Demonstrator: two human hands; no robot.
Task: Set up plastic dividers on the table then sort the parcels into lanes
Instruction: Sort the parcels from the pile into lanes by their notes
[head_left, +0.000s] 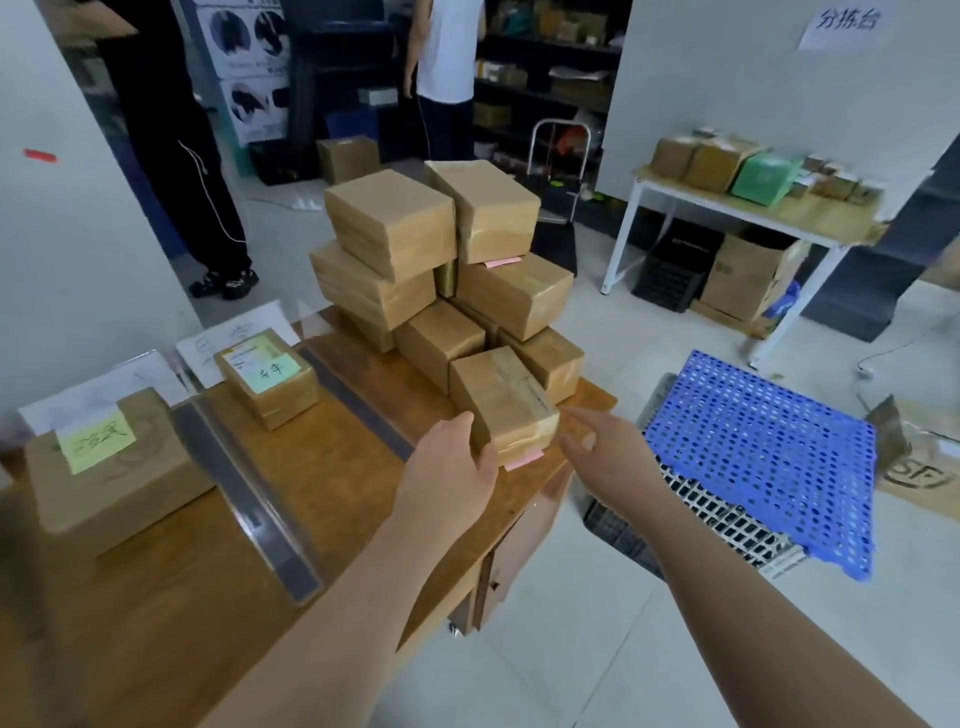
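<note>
At the lower left of the frame we see a parcel with a yellow note (109, 467) lying on the wooden table (156, 623). Just right of it a clear plastic divider (244, 499) runs across the table. Then comes a smaller parcel with a green note (267, 379), and after it a second divider (358, 405). Right of this one, in the middle of the frame, a pile of brown parcels (441, 260) stands on the table. The front parcel (504, 402), with a pink tag at its near edge, sits near the table's right edge. The left hand (452, 462) lies against its left side, the fingers rather straight and not closed around it. The right hand (602, 447) is just beside its right side, fingers spread wide, a little blurred, holding nothing. At the right a blue perforated panel (763, 457) lies over a grid crate (727, 519) on the floor.
</note>
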